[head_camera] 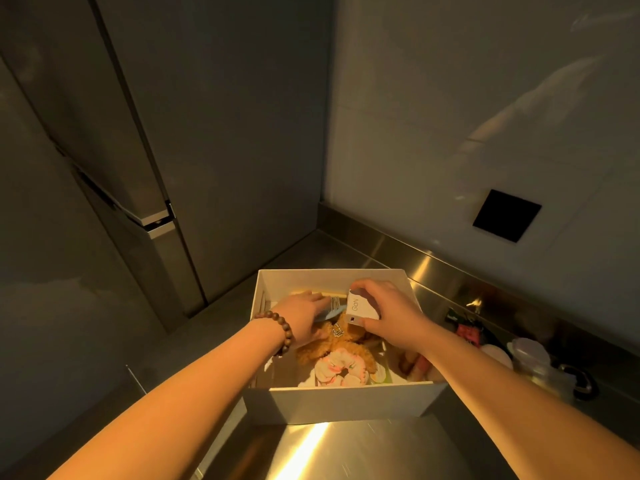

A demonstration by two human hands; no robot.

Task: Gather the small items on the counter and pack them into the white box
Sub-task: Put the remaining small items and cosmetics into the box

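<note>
Item — white charger (360, 308): your right hand (388, 315) pinches it over the white box (341, 401), frame centre; left hand (301, 315), fingers together, presses contents aside — likely clearing room.

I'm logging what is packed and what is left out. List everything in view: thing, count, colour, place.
white box: 1, white, on the counter, open
counter: 1, steel
charger: 1, white, in the right hand over the box
plush toy: 1, orange-brown, in the box
scrunchie: 1, pink and white, in the box
lidded jar: 1, clear, right of the box
wall plate: 1, black, on the wall
bracelet: 1, brown beads, left wrist
left hand: 1, inside the box
right hand: 1, grip on the charger
</note>
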